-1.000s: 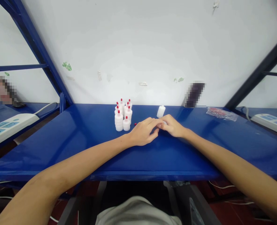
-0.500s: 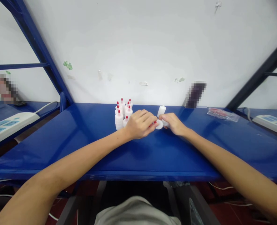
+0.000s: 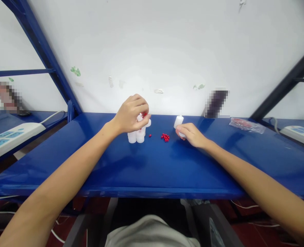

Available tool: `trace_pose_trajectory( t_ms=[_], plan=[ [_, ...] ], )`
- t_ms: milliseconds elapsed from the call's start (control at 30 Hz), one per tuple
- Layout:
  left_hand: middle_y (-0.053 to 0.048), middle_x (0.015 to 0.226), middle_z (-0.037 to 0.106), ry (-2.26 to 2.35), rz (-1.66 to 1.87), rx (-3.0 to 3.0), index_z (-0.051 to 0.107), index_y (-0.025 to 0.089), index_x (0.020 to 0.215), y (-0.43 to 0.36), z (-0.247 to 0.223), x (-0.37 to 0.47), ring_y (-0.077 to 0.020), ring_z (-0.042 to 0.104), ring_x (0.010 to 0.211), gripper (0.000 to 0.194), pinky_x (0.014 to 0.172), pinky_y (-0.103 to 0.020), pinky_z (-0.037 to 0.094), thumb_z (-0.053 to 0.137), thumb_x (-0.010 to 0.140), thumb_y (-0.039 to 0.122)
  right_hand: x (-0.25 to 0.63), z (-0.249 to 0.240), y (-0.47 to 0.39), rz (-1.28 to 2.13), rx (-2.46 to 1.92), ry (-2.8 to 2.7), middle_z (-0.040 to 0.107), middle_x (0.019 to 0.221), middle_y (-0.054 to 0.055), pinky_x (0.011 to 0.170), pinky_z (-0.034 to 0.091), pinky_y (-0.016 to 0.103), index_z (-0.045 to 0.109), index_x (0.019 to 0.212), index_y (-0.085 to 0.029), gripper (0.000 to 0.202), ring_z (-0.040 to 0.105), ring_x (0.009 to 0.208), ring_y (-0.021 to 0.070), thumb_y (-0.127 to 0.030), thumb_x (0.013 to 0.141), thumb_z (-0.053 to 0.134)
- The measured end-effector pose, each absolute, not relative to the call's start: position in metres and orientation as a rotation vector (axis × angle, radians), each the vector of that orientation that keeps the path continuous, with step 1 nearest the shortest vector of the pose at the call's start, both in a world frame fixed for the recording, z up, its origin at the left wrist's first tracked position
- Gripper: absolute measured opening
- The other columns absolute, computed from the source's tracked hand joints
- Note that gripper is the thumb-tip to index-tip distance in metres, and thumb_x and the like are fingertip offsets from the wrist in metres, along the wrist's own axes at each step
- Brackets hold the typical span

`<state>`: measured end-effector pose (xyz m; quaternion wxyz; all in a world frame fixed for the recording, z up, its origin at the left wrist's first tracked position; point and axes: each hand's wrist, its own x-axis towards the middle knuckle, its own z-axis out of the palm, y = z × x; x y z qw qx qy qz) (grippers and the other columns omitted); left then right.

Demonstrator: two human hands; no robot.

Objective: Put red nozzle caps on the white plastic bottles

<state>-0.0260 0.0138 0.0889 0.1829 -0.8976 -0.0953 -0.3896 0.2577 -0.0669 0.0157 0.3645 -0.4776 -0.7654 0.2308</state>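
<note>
My left hand (image 3: 133,114) is closed on a small white squeeze bottle (image 3: 148,122), whose red cap shows between the fingertips. It is above and partly in front of a cluster of white bottles (image 3: 140,136), hiding most of their tops. My right hand (image 3: 191,134) has its fingers wrapped round another white bottle (image 3: 182,135), of which only part shows. Just behind that hand stands an uncapped white bottle (image 3: 178,121). Between the hands lies a small pile of red caps (image 3: 165,137), with a single red cap (image 3: 150,136) nearer the cluster.
The blue table (image 3: 152,171) meets a white wall at the back. A clear plastic bag with red contents (image 3: 246,125) lies at the right. White power strips sit at the left (image 3: 15,135) and right (image 3: 300,133), beyond the blue frame posts. A blurred dark object (image 3: 216,104) leans on the wall.
My left hand has moved left and up to the bottle cluster with its bottle. The red caps between the hands have come into view. My right hand stays almost in place.
</note>
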Motion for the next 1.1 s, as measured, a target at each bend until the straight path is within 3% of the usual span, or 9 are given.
trace_pose_trajectory(
  t_ms=[367,733,900,1000,1100],
  plan=[
    [-0.006,0.078,0.065,-0.273,-0.844,-2.557,0.054,0.017,0.059,0.023,0.083,-0.034,-0.0192,0.054,0.076,0.021,0.068,-0.033,0.045,0.056,0.079,0.024,0.259,0.017,-0.067,0.517,-1.296,-2.048,0.047,0.055,-0.002,0.058,0.032,0.028,0.045,0.06,-0.019,0.049,0.044,0.053,0.0123,-0.05,0.098,0.042],
    [-0.007,0.082,0.065,-0.284,-0.872,-2.588,0.053,0.018,0.058,0.026,0.081,-0.038,-0.0185,0.054,0.076,0.022,0.068,-0.033,0.045,0.058,0.077,0.027,0.259,0.017,-0.067,0.488,-1.312,-2.07,0.048,0.055,-0.002,0.058,0.032,0.028,0.046,0.06,-0.019,0.049,0.044,0.053,0.0126,-0.051,0.098,0.041],
    [-0.005,0.074,0.063,-0.314,-1.108,-2.431,0.052,0.018,0.057,0.017,0.078,-0.025,-0.0169,0.053,0.069,0.025,0.065,-0.032,0.044,0.053,0.081,0.023,0.258,0.018,-0.068,0.483,-1.326,-2.075,0.048,0.055,-0.002,0.058,0.032,0.028,0.045,0.06,-0.019,0.049,0.044,0.054,0.0127,-0.05,0.098,0.041],
    [-0.004,0.064,0.059,-0.362,-1.119,-2.398,0.055,0.018,0.061,-0.012,0.064,-0.003,-0.016,0.052,0.062,0.027,0.059,-0.03,0.041,0.05,0.086,0.025,0.258,0.018,-0.068,0.469,-1.337,-2.075,0.048,0.055,-0.002,0.058,0.031,0.028,0.046,0.06,-0.019,0.049,0.043,0.053,0.0126,-0.05,0.098,0.041],
    [-0.005,0.07,0.061,-0.633,-0.792,-2.554,0.065,0.015,0.081,-0.052,0.041,0.02,-0.0164,0.055,0.057,0.028,0.054,-0.029,0.038,0.045,0.091,0.033,0.259,0.018,-0.067,0.441,-1.342,-2.081,0.048,0.054,-0.002,0.058,0.03,0.028,0.045,0.06,-0.019,0.049,0.043,0.053,0.0126,-0.05,0.098,0.041]
  ],
)
